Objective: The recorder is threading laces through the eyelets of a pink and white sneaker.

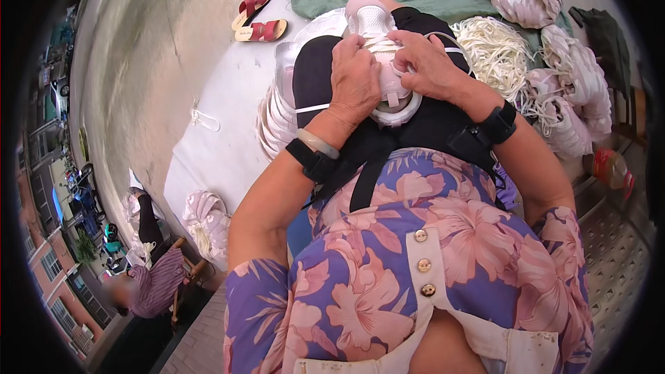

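Observation:
A pale pink and white sneaker rests between my thighs, its toe pointing away from me. White shoelaces cross its upper part. On the sneaker's left side, my left hand has its fingers curled against the lacing edge. My right hand bends over the right side, with fingers closed at the lace rows. What exactly lies between the fingertips is partly hidden. Loose lace stretches show beside my left wrist and behind my right hand.
A heap of white laces lies to my right, near bundled pink-white sneakers. More stacked shoe parts sit by my left thigh. Red sandals are on the ground ahead. A seated person is at far left.

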A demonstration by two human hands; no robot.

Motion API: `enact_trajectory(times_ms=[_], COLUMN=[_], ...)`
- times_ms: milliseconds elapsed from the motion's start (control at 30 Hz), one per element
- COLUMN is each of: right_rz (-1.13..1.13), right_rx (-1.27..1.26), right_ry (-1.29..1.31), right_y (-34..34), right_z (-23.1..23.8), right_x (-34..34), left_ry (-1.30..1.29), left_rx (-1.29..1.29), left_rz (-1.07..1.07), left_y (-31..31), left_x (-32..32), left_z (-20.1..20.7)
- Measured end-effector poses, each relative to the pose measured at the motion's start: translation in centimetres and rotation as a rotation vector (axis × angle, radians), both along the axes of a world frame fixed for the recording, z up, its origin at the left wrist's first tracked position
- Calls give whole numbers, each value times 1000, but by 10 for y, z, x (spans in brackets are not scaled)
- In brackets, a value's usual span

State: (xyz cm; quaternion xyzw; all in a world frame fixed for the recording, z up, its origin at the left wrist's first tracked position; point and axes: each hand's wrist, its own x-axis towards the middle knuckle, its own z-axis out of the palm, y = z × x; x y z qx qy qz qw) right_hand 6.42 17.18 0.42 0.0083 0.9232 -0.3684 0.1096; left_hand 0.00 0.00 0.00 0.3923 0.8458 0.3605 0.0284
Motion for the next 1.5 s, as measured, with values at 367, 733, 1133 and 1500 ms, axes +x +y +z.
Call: enact_trajectory(times_ms=[367, 733, 1133, 1500], right_rz=[-164, -519, -166, -30], right_rx=[174, -257, 194, 362], right_ry=[685, 392, 519, 528], right_y=[16, 41, 19, 54], right_z=[3, 4, -9, -2], right_x=[8, 8, 28, 43], left_ry=[79, 368, 607, 397], left_rx=[-109, -255, -598, -667], left_rz=[497, -66, -78, 93], left_y=[-164, -49, -104, -190], left_x=[-47, -22, -51, -48], left_z=[38, 43, 42, 38])
